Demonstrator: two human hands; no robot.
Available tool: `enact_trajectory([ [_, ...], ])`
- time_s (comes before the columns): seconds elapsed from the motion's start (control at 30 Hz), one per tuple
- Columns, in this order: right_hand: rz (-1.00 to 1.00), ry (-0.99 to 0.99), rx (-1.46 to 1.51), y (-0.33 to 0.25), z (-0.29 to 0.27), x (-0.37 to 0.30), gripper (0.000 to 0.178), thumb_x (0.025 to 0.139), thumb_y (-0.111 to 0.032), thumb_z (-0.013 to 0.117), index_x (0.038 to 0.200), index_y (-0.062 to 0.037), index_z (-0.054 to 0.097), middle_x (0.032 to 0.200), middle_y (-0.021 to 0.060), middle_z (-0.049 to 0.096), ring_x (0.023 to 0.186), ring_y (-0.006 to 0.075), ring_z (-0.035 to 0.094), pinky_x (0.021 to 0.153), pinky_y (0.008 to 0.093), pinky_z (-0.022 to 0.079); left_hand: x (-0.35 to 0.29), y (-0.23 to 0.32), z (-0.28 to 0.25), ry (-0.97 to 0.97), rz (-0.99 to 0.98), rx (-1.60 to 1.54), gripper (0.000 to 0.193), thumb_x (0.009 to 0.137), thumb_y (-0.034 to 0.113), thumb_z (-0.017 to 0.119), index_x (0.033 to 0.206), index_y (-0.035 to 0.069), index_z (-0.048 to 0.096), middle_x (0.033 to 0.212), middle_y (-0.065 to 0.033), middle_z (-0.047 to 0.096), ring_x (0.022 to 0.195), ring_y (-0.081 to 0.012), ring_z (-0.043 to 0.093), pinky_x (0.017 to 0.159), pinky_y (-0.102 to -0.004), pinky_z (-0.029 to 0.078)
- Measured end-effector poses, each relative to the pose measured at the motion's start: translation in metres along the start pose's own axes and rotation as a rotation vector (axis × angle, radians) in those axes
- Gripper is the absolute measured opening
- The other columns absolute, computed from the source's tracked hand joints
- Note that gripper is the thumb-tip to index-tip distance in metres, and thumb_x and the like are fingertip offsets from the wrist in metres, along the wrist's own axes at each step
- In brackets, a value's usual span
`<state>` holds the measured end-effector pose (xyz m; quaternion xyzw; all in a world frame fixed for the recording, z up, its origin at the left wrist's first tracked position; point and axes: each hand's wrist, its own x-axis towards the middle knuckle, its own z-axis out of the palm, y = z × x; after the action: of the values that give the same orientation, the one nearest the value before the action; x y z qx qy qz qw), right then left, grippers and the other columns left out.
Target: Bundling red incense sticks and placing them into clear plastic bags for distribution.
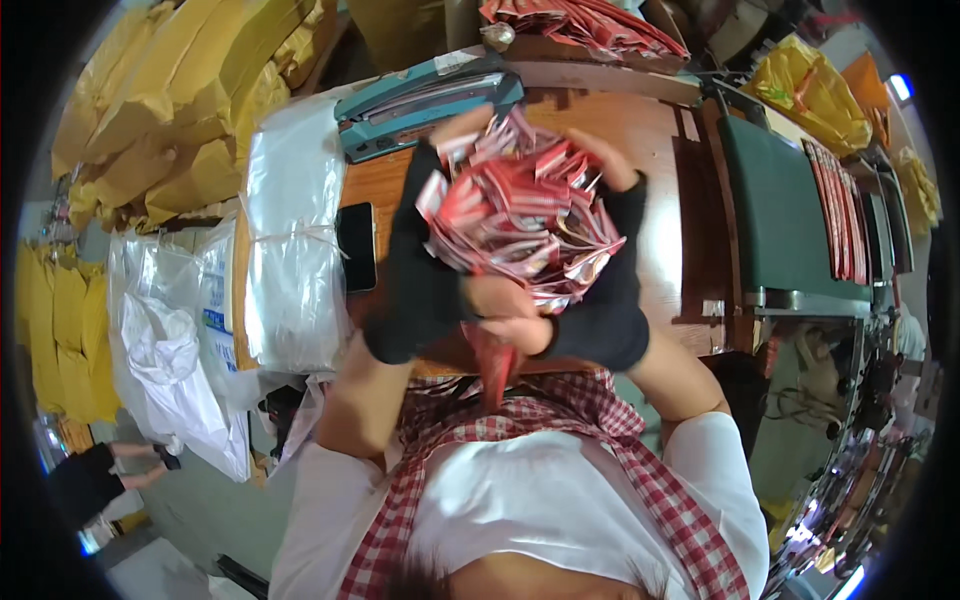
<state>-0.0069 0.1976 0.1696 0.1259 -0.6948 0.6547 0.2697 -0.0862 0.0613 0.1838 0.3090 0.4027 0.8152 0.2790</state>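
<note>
Between my two hands is a thick bunch of red and white packets (525, 205), gathered tightly above the wooden table. My left hand (425, 270), in a black fingerless glove, wraps the bunch from the left side. On the other side my right hand (610, 285), gloved the same way, presses against it. The thumbs meet at the near side of the bunch. Below them a single red packet (490, 370) hangs down at an angle. The packets are slightly blurred, and parts of the fingers are hidden behind them.
Clear plastic bags (295, 240) lie stacked on the table's left, beside a dark phone (357, 247). A teal sealing device (430, 100) stands at the back. To the right is a green conveyor belt (785, 210) with red packets (835, 210). Yellow sacks (190, 90) are piled far left.
</note>
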Motion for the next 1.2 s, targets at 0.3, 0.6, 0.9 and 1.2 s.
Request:
enact_trajectory([
  [0.3, 0.430, -0.150, 0.630, 0.078, 0.007, 0.027, 0.070, 0.079, -0.034, 0.072, 0.134, -0.0019, 0.043, 0.115, 0.0126, 0.061, 0.105, 0.0191, 0.058, 0.094, 0.0329, 0.045, -0.010, -0.027, -0.031, 0.103, -0.178, -0.162, 0.063, 0.082, 0.044, 0.071, 0.127, 0.006, 0.049, 0.113, -0.0064, 0.060, 0.099, -0.0141, 0.060, 0.086, -0.0288, 0.050],
  [0.6, 0.392, -0.107, 0.594, 0.116, 0.031, 0.004, 0.127, 0.054, -0.060, 0.083, 0.150, -0.0069, 0.020, 0.146, 0.0181, 0.034, 0.130, 0.0255, 0.041, 0.108, 0.0382, 0.034, -0.056, -0.075, -0.089, 0.047, -0.287, -0.335, 0.082, 0.073, 0.044, 0.077, 0.137, 0.007, 0.041, 0.128, -0.0078, 0.054, 0.114, -0.0180, 0.054, 0.096, -0.0339, 0.046],
  [0.9, 0.411, -0.057, 0.614, 0.047, 0.053, 0.051, 0.083, 0.074, -0.019, 0.070, 0.147, -0.0062, 0.033, 0.118, 0.0115, 0.058, 0.105, 0.0190, 0.057, 0.092, 0.0310, 0.046, -0.035, -0.020, -0.064, 0.212, -0.291, -0.352, 0.058, 0.086, 0.031, 0.063, 0.134, 0.004, 0.045, 0.120, -0.0089, 0.059, 0.106, -0.0192, 0.060, 0.095, -0.0333, 0.048],
  [1.2, 0.711, -0.372, 0.723, 0.114, 0.016, 0.022, 0.078, 0.066, -0.035, 0.073, 0.133, -0.0027, 0.050, 0.117, 0.0164, 0.058, 0.100, 0.0248, 0.060, 0.092, 0.0361, 0.046, -0.039, -0.091, -0.050, 0.216, -0.318, -0.694, 0.056, 0.072, 0.025, 0.076, 0.117, 0.012, 0.046, 0.101, 0.0027, 0.053, 0.099, -0.0078, 0.054, 0.087, -0.0241, 0.044],
])
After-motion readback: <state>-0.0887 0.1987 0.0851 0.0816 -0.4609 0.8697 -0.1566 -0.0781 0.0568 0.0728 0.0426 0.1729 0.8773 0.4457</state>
